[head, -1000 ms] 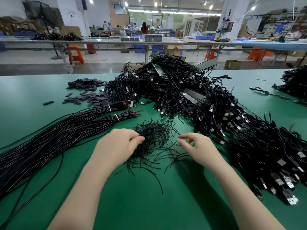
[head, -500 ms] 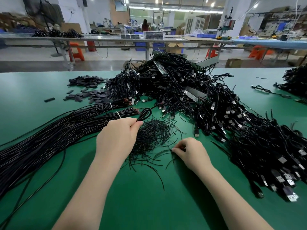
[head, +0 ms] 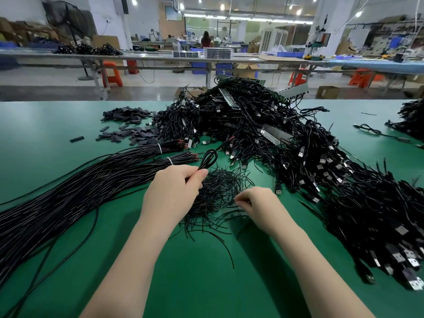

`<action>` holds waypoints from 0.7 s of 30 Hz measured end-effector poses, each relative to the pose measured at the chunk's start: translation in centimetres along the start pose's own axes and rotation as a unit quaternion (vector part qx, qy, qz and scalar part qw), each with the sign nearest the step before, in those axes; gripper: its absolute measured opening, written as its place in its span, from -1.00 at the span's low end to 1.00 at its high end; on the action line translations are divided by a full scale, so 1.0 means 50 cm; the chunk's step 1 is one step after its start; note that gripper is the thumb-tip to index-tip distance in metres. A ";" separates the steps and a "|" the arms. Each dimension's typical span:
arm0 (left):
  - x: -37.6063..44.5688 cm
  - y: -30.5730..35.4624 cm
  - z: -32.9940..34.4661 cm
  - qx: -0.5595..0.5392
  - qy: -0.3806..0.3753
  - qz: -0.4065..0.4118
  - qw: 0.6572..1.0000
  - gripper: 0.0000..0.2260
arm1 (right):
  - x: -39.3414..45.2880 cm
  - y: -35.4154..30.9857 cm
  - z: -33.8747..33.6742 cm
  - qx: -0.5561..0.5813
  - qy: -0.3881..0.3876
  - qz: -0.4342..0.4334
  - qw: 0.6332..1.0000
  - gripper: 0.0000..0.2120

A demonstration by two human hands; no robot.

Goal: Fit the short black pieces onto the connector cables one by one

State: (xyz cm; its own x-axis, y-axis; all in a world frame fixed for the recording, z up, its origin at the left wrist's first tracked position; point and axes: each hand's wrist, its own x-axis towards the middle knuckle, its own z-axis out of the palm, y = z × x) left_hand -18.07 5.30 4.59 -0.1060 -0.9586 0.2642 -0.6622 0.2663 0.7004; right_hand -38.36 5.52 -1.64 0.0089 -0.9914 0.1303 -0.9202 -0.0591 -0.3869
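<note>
My left hand point(head: 175, 191) grips a folded black cable whose loop point(head: 207, 159) sticks up above my fingers. Just right of it lies a loose heap of thin black ties point(head: 220, 191) on the green table point(head: 195, 283). My right hand point(head: 259, 204) rests at the heap's right edge, its fingertips curled in and pinching at a thin strand. A scatter of short black pieces point(head: 135, 134) lies at the back left. A big pile of USB connector cables point(head: 298, 157) runs from the table's middle to the right.
Two tied bundles of long black cables point(head: 80, 187) fan out to the left. A single short black piece point(head: 76, 139) lies apart at far left. Another cable pile point(head: 413, 118) sits at the far right edge. Workbenches and orange stools stand behind.
My left hand has lifted the folded cable so its loop stands clear above the heap. My right hand dropped onto the heap's right edge and curled its fingers in.
</note>
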 end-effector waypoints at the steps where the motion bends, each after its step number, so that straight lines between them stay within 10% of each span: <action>1: 0.000 0.000 -0.001 -0.002 0.000 -0.002 1.000 -0.76 | 0.000 0.000 -0.002 -0.011 -0.008 0.005 1.000 -0.78; 21: -0.009 0.018 0.012 -0.005 -0.047 0.061 0.997 -0.74 | -0.054 -0.114 -0.129 0.065 0.199 -0.141 0.968 -0.91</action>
State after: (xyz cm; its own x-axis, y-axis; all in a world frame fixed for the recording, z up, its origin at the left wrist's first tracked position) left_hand -19.07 5.91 4.69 -0.2544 -0.9243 0.2844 -0.6330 0.3815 0.6737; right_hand -35.66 9.28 6.12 0.0778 -0.8121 0.5783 -0.8460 -0.3607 -0.3927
